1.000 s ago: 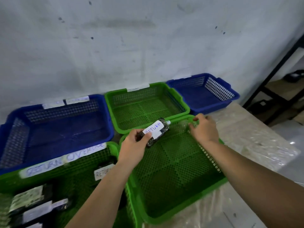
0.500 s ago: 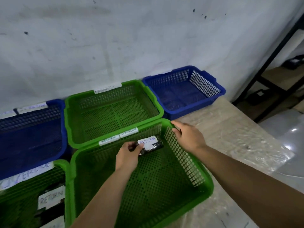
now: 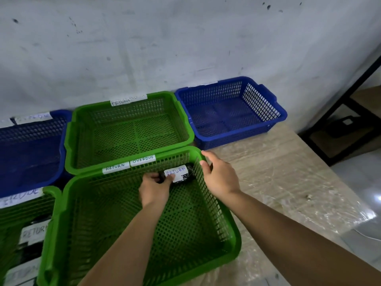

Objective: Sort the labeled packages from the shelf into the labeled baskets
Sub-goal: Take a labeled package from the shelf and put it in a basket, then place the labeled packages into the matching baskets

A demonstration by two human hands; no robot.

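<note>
Head view: left hand [image 3: 153,189] pinches a RETURN package [image 3: 179,174] inside the near green basket [image 3: 231,221]; right hand [image 3: 219,176] grips its rim; other baskets look mostly unfilled.

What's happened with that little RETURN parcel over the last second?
The left hand has carried the RETURN package from above the front green basket's far rim down inside, to its far right corner near the floor. It still holds the package and has not let go. The right hand stays on the basket's right rim. The other baskets have not moved.
</note>
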